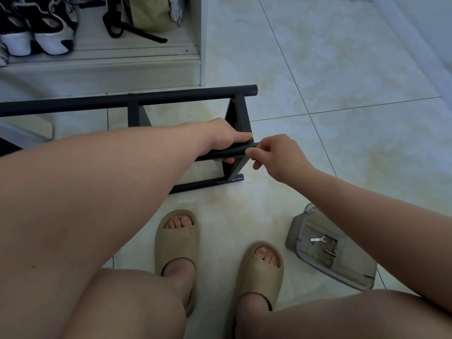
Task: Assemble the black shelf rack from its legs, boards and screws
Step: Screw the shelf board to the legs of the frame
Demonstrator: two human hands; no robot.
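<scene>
While the black shelf rack (pixel 122 101) is lying on its side on the tiled floor (pixel 342 69), just in front of the base of a pale shoe cabinet (pixel 146 69), both hands are working at its near right end.

Head view:
- The left hand (pixel 228 140) is reaching across from the left and gripping a black tube (pixel 238 150) of the rack, fingers curling over the top and thumb underneath, close to the tube's open end.
- The right hand (pixel 281 157) is coming in from the right with fingers curled, thumb and forefinger pinching at the very tip of that tube. Cannot tell whether a small part is sitting between the fingertips.
- The rack's upright end panel is standing just behind both hands; its lowest bar is touching the floor.
- A grey plastic container (pixel 293 231) is sitting on the floor near the right foot, holding a small wrench (pixel 317 239) and several screws (pixel 334 252).
- Two beige slippers (pixel 176 238) are resting flat on the floor, near the rack.
- Sneakers (pixel 49 33) and a green bag (pixel 149 13) are sitting inside the cabinet.
</scene>
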